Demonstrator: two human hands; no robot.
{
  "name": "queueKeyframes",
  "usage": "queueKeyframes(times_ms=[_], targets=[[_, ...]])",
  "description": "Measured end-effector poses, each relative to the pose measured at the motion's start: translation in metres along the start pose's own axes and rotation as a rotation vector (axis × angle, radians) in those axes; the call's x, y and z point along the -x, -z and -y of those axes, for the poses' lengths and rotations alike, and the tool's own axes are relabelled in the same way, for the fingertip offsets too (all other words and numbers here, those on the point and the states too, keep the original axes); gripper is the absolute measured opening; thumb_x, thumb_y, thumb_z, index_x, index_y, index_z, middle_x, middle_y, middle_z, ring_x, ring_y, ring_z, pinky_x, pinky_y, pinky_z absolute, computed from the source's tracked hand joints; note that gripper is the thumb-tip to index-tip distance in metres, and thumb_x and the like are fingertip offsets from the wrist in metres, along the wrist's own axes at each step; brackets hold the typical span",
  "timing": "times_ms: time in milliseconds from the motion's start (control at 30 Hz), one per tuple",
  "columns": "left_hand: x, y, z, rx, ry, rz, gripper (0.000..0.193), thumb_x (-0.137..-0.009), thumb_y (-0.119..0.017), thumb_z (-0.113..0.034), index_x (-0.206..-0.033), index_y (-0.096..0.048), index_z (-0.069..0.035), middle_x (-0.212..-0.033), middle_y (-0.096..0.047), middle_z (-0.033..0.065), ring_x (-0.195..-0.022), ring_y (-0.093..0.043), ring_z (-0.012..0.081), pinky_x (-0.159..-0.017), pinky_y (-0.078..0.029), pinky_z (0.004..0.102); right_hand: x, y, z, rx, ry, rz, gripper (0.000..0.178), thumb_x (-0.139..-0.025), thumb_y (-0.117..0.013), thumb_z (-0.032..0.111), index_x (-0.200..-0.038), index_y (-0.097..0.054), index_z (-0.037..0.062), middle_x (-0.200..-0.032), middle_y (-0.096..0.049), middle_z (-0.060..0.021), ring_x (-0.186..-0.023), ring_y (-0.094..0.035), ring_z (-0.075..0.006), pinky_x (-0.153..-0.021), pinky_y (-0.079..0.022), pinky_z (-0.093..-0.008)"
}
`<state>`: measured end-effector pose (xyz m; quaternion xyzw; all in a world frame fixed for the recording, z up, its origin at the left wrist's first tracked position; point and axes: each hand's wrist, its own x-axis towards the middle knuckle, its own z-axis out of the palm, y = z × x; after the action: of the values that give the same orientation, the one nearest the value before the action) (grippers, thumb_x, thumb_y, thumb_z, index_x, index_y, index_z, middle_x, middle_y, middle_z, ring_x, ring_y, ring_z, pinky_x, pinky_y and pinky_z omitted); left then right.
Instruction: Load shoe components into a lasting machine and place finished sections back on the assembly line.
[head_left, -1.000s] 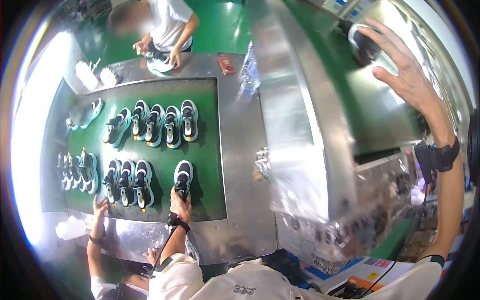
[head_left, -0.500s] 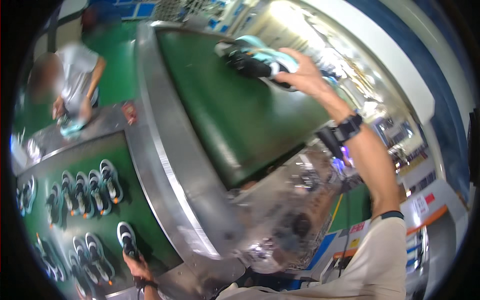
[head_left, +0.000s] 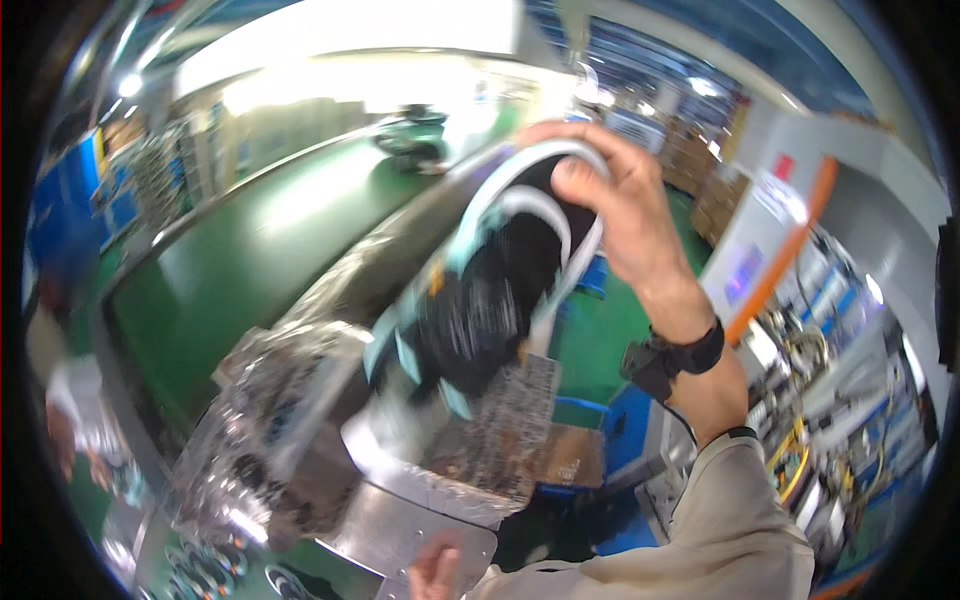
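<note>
A sneaker (head_left: 470,290) in black, pale teal and white is raised in front of me, tilted with its heel up and its toe pointing down and to the left. My right hand (head_left: 615,195) grips it at the heel opening, with the thumb inside the collar; motion blurs the toe. Low in the picture, my left hand (head_left: 437,568) is over a bare metal plate (head_left: 410,525), its fingers a little apart and nothing visible in them. Part of that hand is cut off by the lower edge.
A green conveyor belt (head_left: 240,270) runs along the left, carrying another dark and teal shoe (head_left: 412,138) farther off. Crumpled clear plastic (head_left: 270,430) covers a surface before me. Several shoes (head_left: 205,570) lie at lower left. A co-worker (head_left: 75,410) stands at the left edge.
My view has swung to the right. The sneaker in my right hand is nearer and now tilts toe down. My left hand has come away from the shoe it was at on the left belt.
</note>
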<state>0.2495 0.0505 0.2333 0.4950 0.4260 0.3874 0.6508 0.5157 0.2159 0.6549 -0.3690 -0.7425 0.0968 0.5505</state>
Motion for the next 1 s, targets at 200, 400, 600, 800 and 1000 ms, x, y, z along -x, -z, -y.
queueKeyframes(times_ms=[200, 400, 600, 800, 1000], targets=[[-0.049, -0.185, -0.128, 0.759, 0.332, 1.076, 0.122, -0.075, -0.039, -0.088, -0.155, -0.011, 0.0, -0.152, -0.034, 0.0263, -0.132, -0.044, 0.0437, -0.111, -0.035, 0.0541, 0.169, 0.124, 0.034, 0.016, -0.295, 0.038, 0.033, -0.083, -0.068, 0.015, -0.112, -0.068, 0.0004, -0.105, -0.07, -0.0086, -0.098, -0.064, -0.0148, -0.089, -0.049, -0.0291], [-0.02, -0.342, -0.118, 0.816, 0.546, 1.406, 0.084, -0.091, -0.056, -0.058, -0.146, -0.034, 0.0, -0.143, -0.045, 0.0239, -0.125, -0.052, 0.0389, -0.106, -0.043, 0.0494, 0.373, 0.228, 0.054, 0.187, -0.592, -0.509, 0.046, -0.099, -0.056, 0.03, -0.135, -0.052, 0.0015, -0.112, -0.068, -0.0141, -0.095, -0.065, -0.0154, -0.085, -0.052, -0.0308], [0.057, -0.508, -0.09, 0.204, 0.197, 1.138, 0.039, -0.097, -0.059, -0.016, -0.132, -0.049, -0.001, -0.115, -0.062, 0.0091, -0.105, -0.062, 0.0193, -0.092, -0.052, 0.035, 0.564, 0.258, 0.133, 0.087, -0.495, -0.873, 0.08, -0.089, -0.07, 0.047, -0.147, -0.038, 0.0022, -0.137, -0.052, -0.0096, -0.119, -0.051, -0.015, -0.103, -0.042, -0.033], [0.117, -0.631, -0.032, -0.376, -0.172, 1.504, 0.068, -0.097, -0.059, -0.042, -0.142, -0.04, 0.005, -0.12, -0.062, 0.016, -0.112, -0.056, 0.0226, -0.099, -0.042, 0.0336, 0.684, 0.287, 0.161, 0.182, -0.721, -1.581, 0.063, -0.076, -0.079, 0.007, -0.133, -0.053, -0.0009, -0.115, -0.064, -0.0054, -0.097, -0.061, -0.0122, -0.09, -0.05, -0.0279], [0.105, -0.802, 0.055, -0.575, -0.263, 1.508, 0.074, -0.096, -0.06, -0.042, -0.144, -0.036, 0.008, -0.121, -0.063, 0.0221, -0.112, -0.061, 0.0272, -0.092, -0.048, 0.037, 0.763, 0.339, 0.211, 0.528, -0.761, -1.844, 0.056, -0.074, -0.072, 0.003, -0.128, -0.057, -0.0009, -0.112, -0.064, -0.0064, -0.101, -0.06, -0.0129, -0.092, -0.049, -0.0277]])
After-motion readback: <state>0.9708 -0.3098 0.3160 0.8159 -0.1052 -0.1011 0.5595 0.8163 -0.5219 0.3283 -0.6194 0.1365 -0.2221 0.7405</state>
